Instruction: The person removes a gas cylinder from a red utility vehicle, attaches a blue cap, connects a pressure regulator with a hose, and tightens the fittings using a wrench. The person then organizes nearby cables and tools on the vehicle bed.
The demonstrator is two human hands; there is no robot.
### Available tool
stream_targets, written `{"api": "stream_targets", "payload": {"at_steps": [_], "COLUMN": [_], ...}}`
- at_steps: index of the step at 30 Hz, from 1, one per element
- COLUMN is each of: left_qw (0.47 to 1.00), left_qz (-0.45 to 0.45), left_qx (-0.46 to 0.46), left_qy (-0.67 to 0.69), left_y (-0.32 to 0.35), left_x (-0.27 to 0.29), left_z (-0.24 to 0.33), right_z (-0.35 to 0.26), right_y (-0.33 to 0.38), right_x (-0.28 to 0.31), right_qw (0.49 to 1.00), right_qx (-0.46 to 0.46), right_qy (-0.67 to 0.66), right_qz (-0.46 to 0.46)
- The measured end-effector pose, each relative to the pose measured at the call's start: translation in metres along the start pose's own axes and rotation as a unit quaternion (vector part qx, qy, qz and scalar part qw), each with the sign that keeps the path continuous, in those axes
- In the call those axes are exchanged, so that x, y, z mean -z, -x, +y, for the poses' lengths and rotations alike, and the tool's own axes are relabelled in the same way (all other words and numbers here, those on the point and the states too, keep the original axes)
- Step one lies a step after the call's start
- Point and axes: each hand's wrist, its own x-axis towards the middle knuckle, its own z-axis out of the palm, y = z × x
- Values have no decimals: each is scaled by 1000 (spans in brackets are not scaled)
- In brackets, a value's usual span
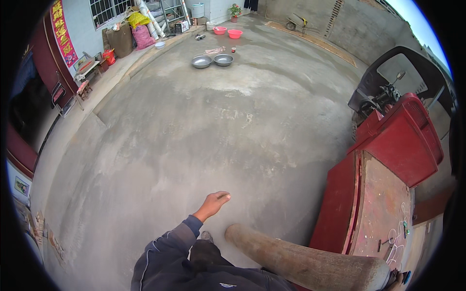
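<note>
My left hand [212,204] hangs out over the concrete floor, holding nothing, its fingers loosely bent. Beside me on the right, a long rusty brown gas cylinder [310,262] leans at a slant. Its rounded end is low near my foot, and the other end reaches the lower right edge. There my right hand [399,280] grips the valve end, next to a small blue part; most of that hand is cut off by the dark rim. The cylinder lies alongside the red cargo bed of a three-wheeled vehicle [388,199].
White cord [400,237] and small tools lie on the cargo bed. Two metal basins [223,59] and two pink basins [235,34] stand on the far floor. A wheelbarrow [300,24] is by the back wall. Sacks [142,37] and a folding chair [63,97] line the house side.
</note>
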Motion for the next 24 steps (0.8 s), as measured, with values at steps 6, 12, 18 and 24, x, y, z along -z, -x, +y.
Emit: {"api": "stream_targets", "payload": {"at_steps": [6, 12, 18, 24], "left_qw": [957, 889, 859, 833], "left_qz": [-180, -229, -206, -233], "left_qx": [-224, -397, -466, -499], "left_qy": [46, 26, 52, -51], "left_y": [34, 127, 211, 242], "left_x": [-10, -10, -24, -22], "left_z": [234, 369, 448, 499], "right_z": [-44, -121, -153, -162], "right_y": [102, 268, 343, 437], "right_x": [-47, -143, -196, -233], "right_qw": [990, 950, 902, 861], "right_qx": [81, 175, 218, 321], "right_qy": [-37, -121, -165, -115], "right_qz": [-108, -230, -334, -377]}}
